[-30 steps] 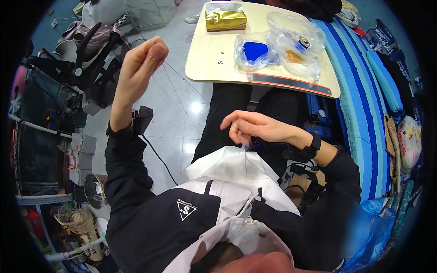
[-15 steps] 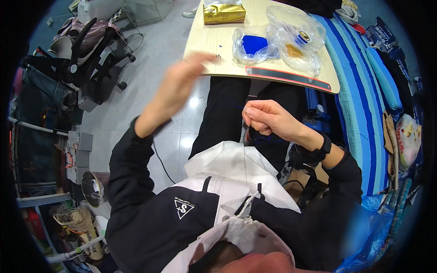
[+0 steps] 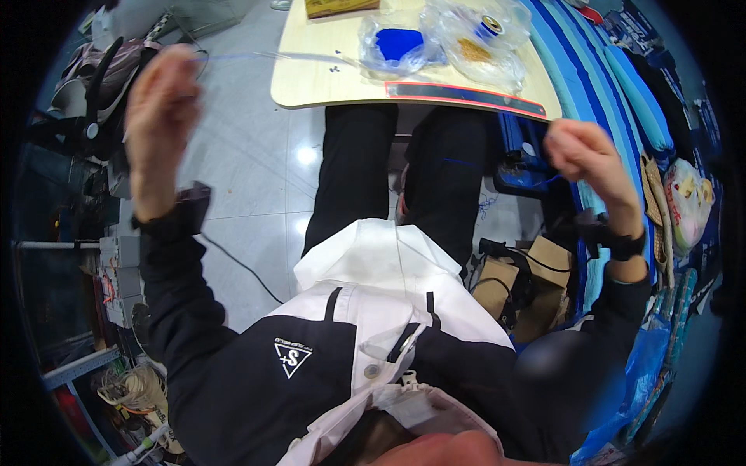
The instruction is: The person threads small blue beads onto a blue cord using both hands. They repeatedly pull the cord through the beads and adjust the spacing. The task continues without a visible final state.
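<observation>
My left hand (image 3: 163, 101) is raised at the far left, off the table's left side, its fingers bent and smeared by motion. From its fingertips a faint blue thread (image 3: 241, 56) runs right toward the table. My right hand (image 3: 579, 151) is closed in a pinch beyond the table's near right corner, slightly blurred. Fine blue strands (image 3: 486, 203) hang below and left of it; where they meet the fingers is too thin to follow. On the table (image 3: 311, 85) lie a clear bag of blue beads (image 3: 399, 44) and a clear bag of gold beads (image 3: 472, 50).
A dark ruler with a red edge (image 3: 466, 98) lies along the table's near edge. A can (image 3: 489, 27) stands in the bag at the right, and a gold box (image 3: 342, 6) is at the back. Tiny dark bits (image 3: 335, 70) lie left of the bags. A striped blue bed (image 3: 579, 85) borders the right.
My hands have moved far apart: the left swung out to the left, the right out to the right. The view has shifted, so the table sits higher and further left.
</observation>
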{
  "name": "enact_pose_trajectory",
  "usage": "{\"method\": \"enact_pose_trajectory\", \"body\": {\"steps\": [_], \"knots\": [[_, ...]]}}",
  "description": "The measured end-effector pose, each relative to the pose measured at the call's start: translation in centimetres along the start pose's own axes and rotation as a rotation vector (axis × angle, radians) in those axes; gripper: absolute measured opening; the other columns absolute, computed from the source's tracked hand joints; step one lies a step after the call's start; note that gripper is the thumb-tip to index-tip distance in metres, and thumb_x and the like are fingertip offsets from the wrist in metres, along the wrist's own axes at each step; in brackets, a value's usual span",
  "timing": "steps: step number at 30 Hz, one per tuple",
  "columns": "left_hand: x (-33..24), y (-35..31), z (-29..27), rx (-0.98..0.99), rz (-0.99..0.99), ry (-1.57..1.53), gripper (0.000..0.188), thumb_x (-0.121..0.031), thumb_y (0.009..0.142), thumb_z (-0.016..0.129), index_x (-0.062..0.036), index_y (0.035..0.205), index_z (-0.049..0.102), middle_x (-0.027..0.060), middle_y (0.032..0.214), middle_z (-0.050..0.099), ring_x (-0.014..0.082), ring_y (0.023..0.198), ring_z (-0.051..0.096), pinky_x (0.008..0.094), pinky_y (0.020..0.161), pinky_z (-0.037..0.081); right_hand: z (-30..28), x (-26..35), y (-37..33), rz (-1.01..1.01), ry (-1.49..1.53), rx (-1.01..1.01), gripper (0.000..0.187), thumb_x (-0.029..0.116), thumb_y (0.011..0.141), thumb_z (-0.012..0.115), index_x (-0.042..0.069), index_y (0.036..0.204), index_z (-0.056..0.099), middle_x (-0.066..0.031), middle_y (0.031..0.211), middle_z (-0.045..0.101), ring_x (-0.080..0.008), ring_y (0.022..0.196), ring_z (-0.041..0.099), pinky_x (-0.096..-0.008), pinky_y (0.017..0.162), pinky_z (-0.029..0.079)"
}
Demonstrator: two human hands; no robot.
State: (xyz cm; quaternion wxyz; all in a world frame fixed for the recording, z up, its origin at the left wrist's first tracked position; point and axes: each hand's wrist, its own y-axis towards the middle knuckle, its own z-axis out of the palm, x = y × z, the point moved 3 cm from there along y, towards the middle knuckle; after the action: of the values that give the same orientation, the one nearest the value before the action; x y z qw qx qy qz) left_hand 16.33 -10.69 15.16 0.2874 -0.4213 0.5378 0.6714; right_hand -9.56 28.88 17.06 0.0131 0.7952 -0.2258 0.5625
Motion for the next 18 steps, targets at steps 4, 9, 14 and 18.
{"method": "enact_pose_trajectory", "body": {"steps": [4, 9, 14, 18], "knots": [[-3.6, -1.4, -9.0, -0.163, 0.172, 0.019, 0.035, -0.021, 0.095, 0.051, -0.0016, 0.124, 0.051, 0.006, 0.106, 0.059, 0.0029, 0.054, 0.034, 0.0159, 0.046, 0.032, -8.9, 0.2, -5.7, -0.089, -0.069, -0.172, 0.023, 0.033, 0.094, 0.052, 0.011, 0.086, 0.054, 0.0076, 0.065, 0.045, 0.001, 0.047, 0.035, -0.0136, 0.039, 0.024], [-4.6, -4.6, -22.1, -0.639, 0.206, 0.33, 0.032, -0.018, 0.095, 0.052, -0.0037, 0.124, 0.055, 0.0066, 0.11, 0.062, 0.0082, 0.078, 0.057, 0.0169, 0.067, 0.046, -19.4, 0.4, -12.5, -0.202, -0.229, -0.398, 0.026, 0.035, 0.095, 0.051, 0.01, 0.09, 0.055, 0.0069, 0.07, 0.044, -0.0006, 0.05, 0.032, -0.0138, 0.044, 0.021], [-4.1, -8.0, -33.2, -0.777, 0.161, 0.599, 0.03, -0.018, 0.095, 0.054, -0.0048, 0.122, 0.057, 0.0044, 0.108, 0.064, 0.0104, 0.095, 0.059, 0.022, 0.081, 0.046, -27.0, -1.3, -20.2, -0.243, -0.109, -0.815, 0.046, 0.033, 0.09, 0.057, 0.005, 0.127, 0.052, -0.0078, 0.11, 0.057, -0.0152, 0.097, 0.053, -0.0249, 0.08, 0.041], [-3.3, -11.6, -38.8, -0.864, 0.212, 0.798, 0.031, -0.02, 0.094, 0.055, -0.0032, 0.119, 0.059, 0.0066, 0.113, 0.062, 0.0125, 0.094, 0.058, 0.0246, 0.079, 0.045, -29.7, 0.7, -23.6, -0.226, -0.137, -0.826, 0.049, 0.031, 0.091, 0.055, 0.006, 0.132, 0.047, -0.0124, 0.13, 0.051, -0.0228, 0.123, 0.048, -0.0352, 0.102, 0.04]]}}
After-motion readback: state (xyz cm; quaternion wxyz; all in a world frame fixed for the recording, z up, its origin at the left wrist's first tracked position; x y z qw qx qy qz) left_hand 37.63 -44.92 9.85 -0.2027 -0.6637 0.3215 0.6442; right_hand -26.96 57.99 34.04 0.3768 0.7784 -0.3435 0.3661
